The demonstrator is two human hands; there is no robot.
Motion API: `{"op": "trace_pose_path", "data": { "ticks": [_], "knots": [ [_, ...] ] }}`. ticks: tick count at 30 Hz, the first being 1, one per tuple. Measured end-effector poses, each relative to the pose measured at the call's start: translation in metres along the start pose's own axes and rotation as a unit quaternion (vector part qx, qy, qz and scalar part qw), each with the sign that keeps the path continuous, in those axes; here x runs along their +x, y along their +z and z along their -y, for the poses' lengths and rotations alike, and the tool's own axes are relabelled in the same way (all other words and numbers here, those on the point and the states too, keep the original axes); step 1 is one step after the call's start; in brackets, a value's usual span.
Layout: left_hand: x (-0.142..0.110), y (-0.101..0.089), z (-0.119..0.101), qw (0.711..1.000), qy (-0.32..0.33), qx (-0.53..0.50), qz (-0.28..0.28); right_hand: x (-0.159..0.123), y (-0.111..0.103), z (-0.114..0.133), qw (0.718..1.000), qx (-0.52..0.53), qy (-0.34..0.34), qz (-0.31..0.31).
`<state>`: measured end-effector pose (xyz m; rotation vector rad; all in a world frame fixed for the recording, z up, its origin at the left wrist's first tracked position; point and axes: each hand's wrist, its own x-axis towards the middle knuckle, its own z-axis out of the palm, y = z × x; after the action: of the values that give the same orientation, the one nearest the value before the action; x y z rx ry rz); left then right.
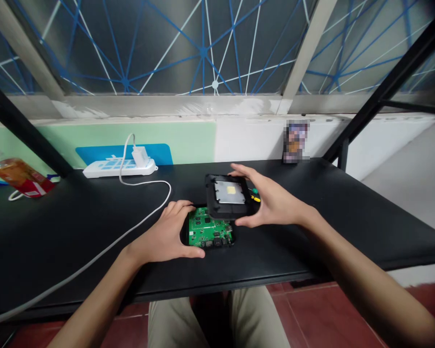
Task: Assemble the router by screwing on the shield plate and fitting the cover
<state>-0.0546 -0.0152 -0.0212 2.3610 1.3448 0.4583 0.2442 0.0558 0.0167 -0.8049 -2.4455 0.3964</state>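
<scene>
A green circuit board lies in a black plastic case base on the black desk. Around the left side of that base my left hand is closed, thumb along the near edge and fingers at the far edge. My right hand grips a black plastic cover by its right side, raised and tilted above the board. The cover's inner face shows, with a silver metal plate and a small pale yellow pad on it. Part of the board's upper right is hidden beneath the cover.
Beyond the cover, yellow and green small items lie partly hidden by my right hand. A white power strip with a plugged-in charger sits at the back; its cable runs across the left. A bottle stands far left.
</scene>
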Motion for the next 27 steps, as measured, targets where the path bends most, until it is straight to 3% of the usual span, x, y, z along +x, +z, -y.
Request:
{"op": "trace_pose_path", "data": {
  "ticks": [4,9,16,21,27],
  "knots": [
    [0.001,-0.001,-0.003,1.0,-0.004,-0.015,0.002,0.017,0.018,0.003,0.999,-0.012,-0.05,-0.017],
    [-0.001,0.001,-0.004,0.999,-0.018,-0.029,-0.011,0.01,0.029,-0.004,0.998,-0.035,-0.055,-0.021],
    [0.008,-0.005,-0.003,0.993,0.017,0.021,-0.119,0.006,0.033,-0.006,0.998,-0.047,-0.05,0.0],
    [0.021,-0.016,-0.009,0.988,0.08,0.067,-0.111,0.008,0.036,0.001,0.996,-0.063,-0.067,-0.005],
    [0.022,-0.007,-0.002,0.984,0.102,0.105,-0.104,0.005,0.042,0.006,0.993,-0.084,-0.079,-0.019]
  ]
}}
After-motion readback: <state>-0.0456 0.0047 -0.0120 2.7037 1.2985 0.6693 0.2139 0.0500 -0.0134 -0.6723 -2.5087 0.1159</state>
